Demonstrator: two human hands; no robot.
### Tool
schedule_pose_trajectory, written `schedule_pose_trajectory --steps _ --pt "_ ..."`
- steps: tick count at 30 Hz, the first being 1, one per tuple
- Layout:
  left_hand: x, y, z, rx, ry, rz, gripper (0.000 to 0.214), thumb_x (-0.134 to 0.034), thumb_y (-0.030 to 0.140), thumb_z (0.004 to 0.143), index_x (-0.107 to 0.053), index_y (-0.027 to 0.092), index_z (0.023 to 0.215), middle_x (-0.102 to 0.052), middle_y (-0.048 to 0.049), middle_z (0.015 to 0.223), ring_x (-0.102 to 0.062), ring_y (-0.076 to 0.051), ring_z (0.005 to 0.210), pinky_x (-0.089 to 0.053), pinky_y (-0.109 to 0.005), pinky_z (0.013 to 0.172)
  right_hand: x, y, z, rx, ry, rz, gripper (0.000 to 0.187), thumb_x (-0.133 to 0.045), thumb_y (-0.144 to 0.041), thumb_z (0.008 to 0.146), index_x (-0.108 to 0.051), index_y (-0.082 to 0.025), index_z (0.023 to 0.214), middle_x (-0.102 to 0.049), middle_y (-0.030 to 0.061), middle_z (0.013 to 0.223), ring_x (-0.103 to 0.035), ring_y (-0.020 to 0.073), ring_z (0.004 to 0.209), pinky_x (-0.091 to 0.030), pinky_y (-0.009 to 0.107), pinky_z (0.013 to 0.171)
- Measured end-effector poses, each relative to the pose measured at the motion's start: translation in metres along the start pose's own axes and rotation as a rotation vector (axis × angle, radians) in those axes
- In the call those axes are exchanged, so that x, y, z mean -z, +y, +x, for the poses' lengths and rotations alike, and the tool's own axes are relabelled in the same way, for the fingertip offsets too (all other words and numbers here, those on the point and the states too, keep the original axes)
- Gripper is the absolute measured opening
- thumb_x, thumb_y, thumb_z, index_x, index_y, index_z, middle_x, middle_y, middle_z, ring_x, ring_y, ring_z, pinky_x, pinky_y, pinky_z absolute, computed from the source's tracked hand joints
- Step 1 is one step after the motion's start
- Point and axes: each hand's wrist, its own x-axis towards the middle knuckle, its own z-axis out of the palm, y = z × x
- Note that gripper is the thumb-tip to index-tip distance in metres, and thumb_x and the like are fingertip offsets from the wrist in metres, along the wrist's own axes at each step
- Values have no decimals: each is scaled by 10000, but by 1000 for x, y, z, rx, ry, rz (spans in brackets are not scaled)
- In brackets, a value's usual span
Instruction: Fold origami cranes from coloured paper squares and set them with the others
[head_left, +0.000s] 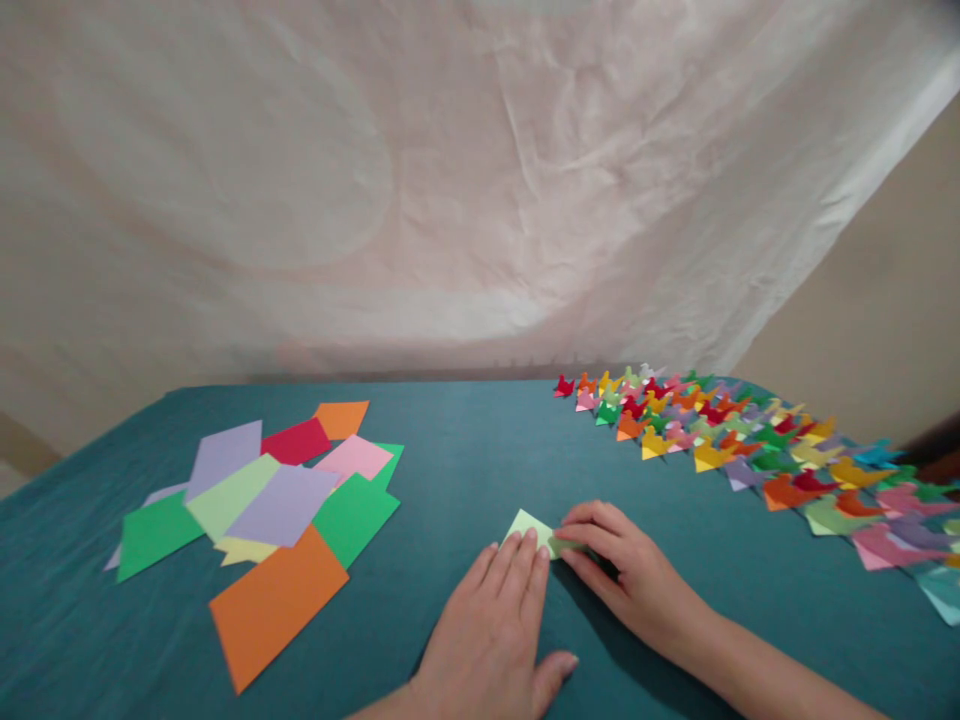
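Note:
A small piece of folded pale green paper (pixel 523 521) lies on the teal tablecloth, in front of me at the middle. My left hand (pixel 491 610) rests flat on its near part, fingers stretched out and thumb apart. At the paper's right end, the fingertips of my right hand (pixel 626 565) pinch its edge. Much of the paper is hidden under the left fingers, so its full folded shape does not show.
Loose coloured paper sheets, an orange sheet (pixel 279 607) nearest, overlap on the left of the teal tablecloth (pixel 450 440). Several rows of small folded paper birds (pixel 712 455) stand on the right. A pale hanging cloth (pixel 450 200) closes off the back.

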Motion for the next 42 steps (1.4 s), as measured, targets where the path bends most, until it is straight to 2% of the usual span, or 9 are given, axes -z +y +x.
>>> schedule_pose_trajectory --steps 6,25,33,39,42 --pt "0 0 0 -2 -2 6 692 -307 574 892 -272 113 1407 -233 -137 1468 -260 -275 1340 -291 -416 1077 1 -4 -1 99 -32 -74 254 -485 -160 893 -613 -255 1090 -602 48 1051 -523 169 940 -466 328 820" --pt "5 2 0 18 -20 1 681 -275 579 897 -288 123 1403 -248 -131 1463 -277 -277 1332 -295 -417 1079 1 -3 0 91 -39 -96 266 -481 -150 883 -615 -249 1090 -628 57 1011 -550 180 923 -491 342 807" --pt "4 1 2 8 -3 20 659 -336 554 892 -318 125 1392 -271 -144 1452 -303 -294 1319 -316 -431 1062 10 7 -4 12 37 -90 279 -527 -204 848 -569 -196 1124 -587 93 1087 -577 175 970 -502 306 848" --pt "3 1 2 -23 9 73 664 -454 509 856 -338 115 1379 -319 -157 1432 -347 -301 1295 -345 -425 1037 12 -1 -5 81 6 -193 269 -526 -187 839 -588 -206 1100 -607 92 1051 -584 186 935 -504 336 811" --pt "2 0 2 -29 29 73 660 -456 504 857 -339 113 1377 -326 -155 1430 -346 -301 1295 -345 -426 1035 11 -7 -5 120 -27 -268 262 -529 -176 835 -597 -214 1085 -610 88 1045 -577 195 922 -492 358 798"
